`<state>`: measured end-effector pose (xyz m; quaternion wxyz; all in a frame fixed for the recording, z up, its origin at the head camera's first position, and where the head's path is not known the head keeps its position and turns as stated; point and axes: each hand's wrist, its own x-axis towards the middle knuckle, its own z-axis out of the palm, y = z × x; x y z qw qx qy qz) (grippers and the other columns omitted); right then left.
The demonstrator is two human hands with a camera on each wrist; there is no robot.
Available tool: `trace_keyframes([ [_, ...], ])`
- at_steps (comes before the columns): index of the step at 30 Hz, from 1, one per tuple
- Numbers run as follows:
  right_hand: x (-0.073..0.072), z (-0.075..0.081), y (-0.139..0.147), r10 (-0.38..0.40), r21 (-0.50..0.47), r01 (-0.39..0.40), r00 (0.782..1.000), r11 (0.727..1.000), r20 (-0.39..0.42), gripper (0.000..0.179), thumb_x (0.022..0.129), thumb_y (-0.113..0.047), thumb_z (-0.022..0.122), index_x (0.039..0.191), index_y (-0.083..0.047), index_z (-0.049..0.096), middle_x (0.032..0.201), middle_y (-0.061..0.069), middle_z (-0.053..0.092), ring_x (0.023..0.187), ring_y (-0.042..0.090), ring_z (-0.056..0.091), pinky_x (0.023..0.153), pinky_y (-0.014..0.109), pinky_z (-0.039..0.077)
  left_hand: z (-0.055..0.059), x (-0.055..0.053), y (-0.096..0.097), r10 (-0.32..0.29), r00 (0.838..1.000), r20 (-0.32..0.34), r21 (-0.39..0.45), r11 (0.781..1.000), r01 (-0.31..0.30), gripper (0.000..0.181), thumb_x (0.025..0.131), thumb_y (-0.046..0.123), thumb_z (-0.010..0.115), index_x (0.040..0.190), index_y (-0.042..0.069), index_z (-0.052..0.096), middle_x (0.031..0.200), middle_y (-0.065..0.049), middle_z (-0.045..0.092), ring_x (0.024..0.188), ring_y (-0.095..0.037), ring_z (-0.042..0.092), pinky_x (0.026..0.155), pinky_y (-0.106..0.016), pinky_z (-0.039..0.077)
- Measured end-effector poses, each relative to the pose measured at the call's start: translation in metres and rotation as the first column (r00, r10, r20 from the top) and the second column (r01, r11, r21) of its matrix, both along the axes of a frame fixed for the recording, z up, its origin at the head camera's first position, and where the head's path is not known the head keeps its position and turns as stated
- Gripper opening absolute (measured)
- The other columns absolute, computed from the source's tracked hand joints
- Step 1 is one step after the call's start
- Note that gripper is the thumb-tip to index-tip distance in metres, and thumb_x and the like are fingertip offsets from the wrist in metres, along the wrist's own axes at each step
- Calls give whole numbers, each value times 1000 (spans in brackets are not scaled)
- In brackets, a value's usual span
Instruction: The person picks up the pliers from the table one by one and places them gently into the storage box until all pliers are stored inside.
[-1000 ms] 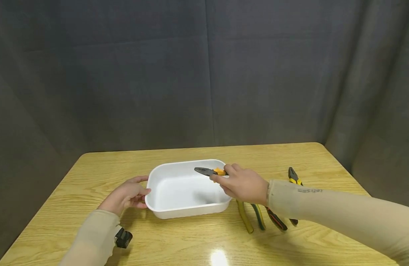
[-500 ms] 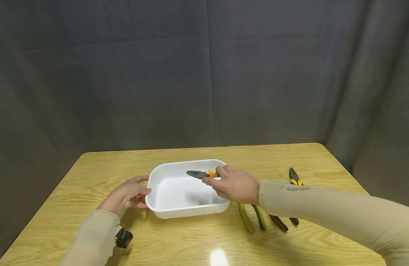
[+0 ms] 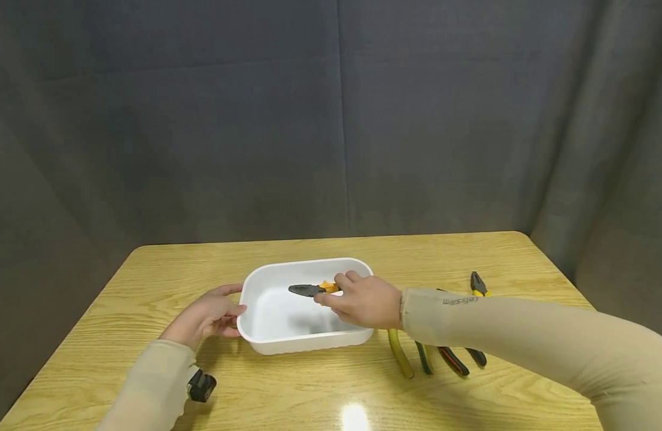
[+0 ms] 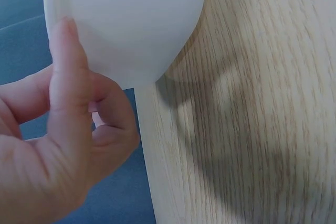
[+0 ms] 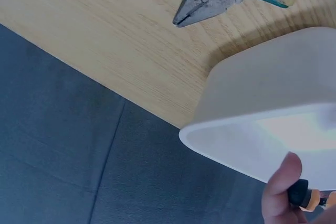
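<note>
A white plastic bin [image 3: 309,345] sits on the wooden table. My left hand [image 3: 215,314] grips its left end, and the left wrist view shows the thumb [image 4: 68,72] lying along the wall of the bin [image 4: 142,24] with the fingers curled. My right hand [image 3: 366,300] holds a pair of pliers [image 3: 304,290] by the orange and black handles. The dark jaws point left, over the inside of the bin. In the right wrist view only the end of the pliers' handle [image 5: 299,193] shows beside the thumb.
Several other pliers lie to the right of the bin, partly hidden under my right forearm: yellow handles [image 3: 400,356], green handles [image 3: 424,359], black and red handles [image 3: 454,361], and yellow-black pliers [image 3: 477,283]. A dark curtain [image 3: 331,120] hangs behind the table [image 3: 175,269].
My right hand has moved left and slightly down with the pliers, farther over the bin. The left hand keeps its hold, and the bin stays nearly in place.
</note>
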<state>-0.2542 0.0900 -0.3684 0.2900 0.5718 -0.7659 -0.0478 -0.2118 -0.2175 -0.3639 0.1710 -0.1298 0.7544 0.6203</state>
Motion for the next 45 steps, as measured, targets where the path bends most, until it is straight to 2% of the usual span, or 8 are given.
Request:
trace_keyframes([
  [9, -5, -4, -7, 39, 42, -40, 999, 998, 23, 32, 88, -20, 67, 118, -22, 54, 84, 6, 51, 63, 17, 44, 40, 19, 35, 0, -1, 1, 6, 1000, 2, 7, 1000, -6, 60, 95, -7, 51, 149, -4, 25, 78, -12, 53, 60, -14, 53, 54, -25, 58],
  [15, -8, -7, -15, 38, 137, -41, 999, 990, 25, 28, 93, -24, 62, 121, -25, 56, 84, 4, 51, 62, 14, 42, 41, 17, 31, 1, -1, 1, 8, 1000, -1, 14, 1000, -8, 61, 95, -7, 52, 149, -4, 24, 76, -12, 53, 60, -14, 53, 54, -24, 58],
  [18, -10, -9, -20, 48, 155, -50, 999, 987, 16, 27, 94, -24, 61, 121, -26, 57, 84, 3, 51, 62, 13, 41, 41, 18, 32, 1, -1, 1, 8, 1000, -2, 18, 1000, -8, 60, 95, -7, 51, 149, -4, 24, 77, -12, 53, 60, -14, 54, 54, -24, 58],
  [23, -11, -10, -27, 35, 196, -47, 997, 980, 66, 28, 96, -24, 58, 124, -25, 56, 84, 3, 50, 63, 13, 40, 43, 18, 34, 0, -1, 2, 12, 1000, -2, 8, 1000, -12, 59, 96, -7, 51, 149, -4, 26, 78, -12, 54, 60, -13, 54, 53, -25, 58],
  [27, -12, -9, -33, 28, 257, -58, 992, 965, 119, 27, 100, -25, 53, 126, -26, 54, 86, 3, 51, 65, 14, 42, 47, 19, 37, 0, -1, 2, 25, 1000, 2, 0, 1000, -25, 58, 95, -7, 51, 148, -3, 27, 77, -12, 53, 59, -13, 54, 52, -24, 58],
  [32, -16, -8, -38, 68, 300, -107, 988, 948, 136, 23, 101, -27, 51, 124, -26, 54, 88, 2, 52, 67, 14, 42, 50, 19, 38, 0, -1, 1, 26, 1000, -4, 11, 1000, -26, 59, 95, -7, 51, 148, -4, 26, 77, -12, 52, 59, -14, 54, 54, -24, 58],
  [38, -24, -9, -42, 96, 378, -160, 979, 912, 182, 25, 101, -25, 48, 127, -27, 49, 90, 1, 50, 69, 12, 40, 50, 17, 34, 0, 1, 1, 35, 999, -4, 20, 999, -34, 58, 95, -8, 51, 148, -4, 26, 77, -12, 51, 59, -14, 54, 54, -25, 58],
  [45, -30, -12, -44, 104, 437, -200, 967, 877, 232, 29, 103, -25, 45, 132, -28, 46, 95, 1, 48, 74, 13, 43, 52, 17, 38, -1, 1, 1, 44, 999, -4, 17, 999, -44, 58, 95, -8, 51, 148, -4, 28, 80, -14, 53, 60, -15, 56, 55, -26, 59],
])
